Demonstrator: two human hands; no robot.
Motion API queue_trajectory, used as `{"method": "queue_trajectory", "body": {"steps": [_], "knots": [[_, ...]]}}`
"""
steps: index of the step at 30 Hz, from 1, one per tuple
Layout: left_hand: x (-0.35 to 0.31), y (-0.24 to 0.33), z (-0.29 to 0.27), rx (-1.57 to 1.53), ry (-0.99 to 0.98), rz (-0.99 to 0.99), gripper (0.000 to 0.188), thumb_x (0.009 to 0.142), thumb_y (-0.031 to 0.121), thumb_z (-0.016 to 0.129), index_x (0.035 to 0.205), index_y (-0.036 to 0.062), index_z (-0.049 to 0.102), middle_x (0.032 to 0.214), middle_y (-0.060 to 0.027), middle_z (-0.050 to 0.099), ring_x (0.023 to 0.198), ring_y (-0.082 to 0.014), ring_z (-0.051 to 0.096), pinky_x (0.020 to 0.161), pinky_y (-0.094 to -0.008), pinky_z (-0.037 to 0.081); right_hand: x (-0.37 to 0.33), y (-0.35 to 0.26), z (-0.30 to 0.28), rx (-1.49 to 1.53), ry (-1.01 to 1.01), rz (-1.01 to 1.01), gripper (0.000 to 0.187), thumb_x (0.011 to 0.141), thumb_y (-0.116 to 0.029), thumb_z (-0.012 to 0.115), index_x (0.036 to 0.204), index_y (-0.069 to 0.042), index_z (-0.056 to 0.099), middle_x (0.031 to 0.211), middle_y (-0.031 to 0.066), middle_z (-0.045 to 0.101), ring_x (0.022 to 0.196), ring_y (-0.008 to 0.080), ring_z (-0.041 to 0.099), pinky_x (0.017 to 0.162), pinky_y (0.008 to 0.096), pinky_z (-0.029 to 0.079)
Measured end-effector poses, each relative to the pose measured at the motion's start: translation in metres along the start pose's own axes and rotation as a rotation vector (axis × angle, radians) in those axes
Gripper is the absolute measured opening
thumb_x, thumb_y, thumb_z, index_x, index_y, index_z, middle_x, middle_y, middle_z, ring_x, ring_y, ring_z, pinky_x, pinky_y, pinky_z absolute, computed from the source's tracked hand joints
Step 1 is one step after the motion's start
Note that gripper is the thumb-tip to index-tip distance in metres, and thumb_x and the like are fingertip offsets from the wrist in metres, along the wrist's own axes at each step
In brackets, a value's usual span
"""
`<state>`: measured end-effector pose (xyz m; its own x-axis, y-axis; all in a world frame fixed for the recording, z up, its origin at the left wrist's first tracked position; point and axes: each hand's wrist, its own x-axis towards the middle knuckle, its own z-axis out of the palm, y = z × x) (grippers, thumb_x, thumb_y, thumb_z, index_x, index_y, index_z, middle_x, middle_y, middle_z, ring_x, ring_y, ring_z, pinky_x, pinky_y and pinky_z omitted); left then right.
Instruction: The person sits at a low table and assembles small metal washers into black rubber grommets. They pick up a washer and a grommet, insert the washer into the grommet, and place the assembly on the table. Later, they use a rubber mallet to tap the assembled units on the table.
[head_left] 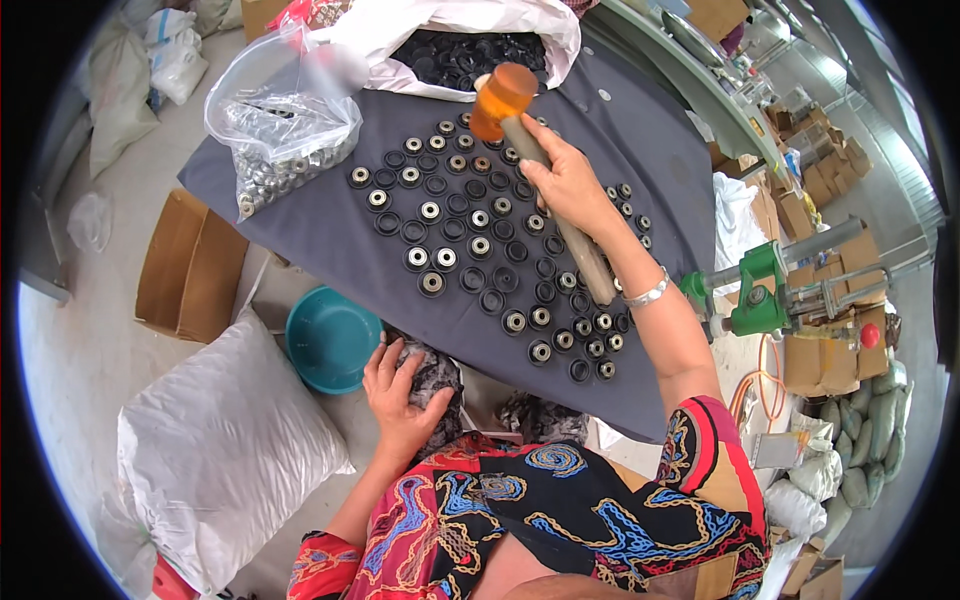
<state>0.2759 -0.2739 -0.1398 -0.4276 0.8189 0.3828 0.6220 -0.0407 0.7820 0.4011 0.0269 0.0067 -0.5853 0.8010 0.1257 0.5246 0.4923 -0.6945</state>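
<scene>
My right hand [572, 188] is closed round the wooden handle of a mallet [506, 98], its translucent orange head raised over the far part of the grey-covered table [650, 130]. Beneath it, many black rings [453, 230] lie spread in loose rows. Some hold a shiny metal bearing [430, 211] in the centre; others have only a dark opening. With fingers apart, my left hand [402, 400] rests on my knee in patterned cloth [440, 385], holding nothing. At the table's far side sit a white sack of black parts [470, 58] and a clear bag of metal bearings [285, 175].
Left of my knee stands a teal basin [300, 345], with an open cardboard box [180, 265] behind it and a stuffed white sack [225, 440] nearer. A green machine [757, 287] is right of the table. Boxes [815, 360] and filled sacks [870, 440] are stacked beyond.
</scene>
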Motion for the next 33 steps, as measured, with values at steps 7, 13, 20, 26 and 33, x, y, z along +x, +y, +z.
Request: {"method": "queue_trajectory", "body": {"steps": [7, 13, 20, 26, 33], "knots": [[-0.001, 0.0, -0.003, -0.003, -0.006, -0.018, 0.053, 0.062, 0.03, 0.079, 0.107, 0.0062, 0.065, 0.125, -0.0171, 0.055, 0.12, -0.0404, 0.045, 0.099, -0.0494, 0.035, 0.014, -0.001, 0.011, -0.009, -0.111, 0.104, 0.062, 0.084, -0.011, 0.055, 0.143, -0.004, 0.037, 0.095, 0.0188, 0.066, 0.067, 0.0221, 0.065, 0.068, 0.0348, 0.052], [0.001, 0.002, -0.004, -0.001, -0.038, -0.023, 0.054, 0.063, 0.03, 0.077, 0.109, 0.0058, 0.064, 0.128, -0.0166, 0.054, 0.121, -0.0402, 0.044, 0.101, -0.0486, 0.034, 0.035, -0.025, 0.01, 0.027, -0.021, 0.012, 0.062, 0.084, -0.012, 0.053, 0.143, -0.003, 0.036, 0.083, 0.0134, 0.064, 0.057, 0.0164, 0.06, 0.06, 0.0328, 0.051], [-0.002, 0.001, -0.004, 0.01, -0.018, -0.031, 0.054, 0.064, 0.031, 0.077, 0.109, 0.0057, 0.064, 0.128, -0.0165, 0.054, 0.121, -0.04, 0.044, 0.101, -0.0485, 0.034, 0.052, -0.008, 0.027, 0.076, -0.156, 0.14, 0.063, 0.087, -0.009, 0.052, 0.147, -0.012, 0.032, 0.075, 0.0016, 0.054, 0.051, 0.0082, 0.051, 0.046, 0.024, 0.045], [0.0, 0.0, -0.003, -0.024, -0.01, -0.011, 0.054, 0.062, 0.031, 0.08, 0.108, 0.0073, 0.065, 0.124, -0.0161, 0.055, 0.121, -0.0403, 0.044, 0.099, -0.0498, 0.034, 0.037, -0.003, 0.027, -0.021, -0.018, -0.128, 0.062, 0.085, -0.011, 0.056, 0.143, -0.004, 0.036, 0.1, 0.0189, 0.066, 0.083, 0.0259, 0.066, 0.078, 0.0351, 0.051], [-0.002, 0.0, -0.004, -0.004, -0.011, -0.017, 0.054, 0.064, 0.033, 0.078, 0.109, 0.0058, 0.064, 0.126, -0.0174, 0.055, 0.12, -0.0405, 0.045, 0.099, -0.0489, 0.035, 0.035, -0.024, 0.03, 0.043, -0.195, 0.103, 0.059, 0.085, -0.012, 0.056, 0.14, 0.0, 0.038, 0.126, 0.0246, 0.056, 0.112, 0.0342, 0.059, 0.096, 0.0369, 0.045]]}}
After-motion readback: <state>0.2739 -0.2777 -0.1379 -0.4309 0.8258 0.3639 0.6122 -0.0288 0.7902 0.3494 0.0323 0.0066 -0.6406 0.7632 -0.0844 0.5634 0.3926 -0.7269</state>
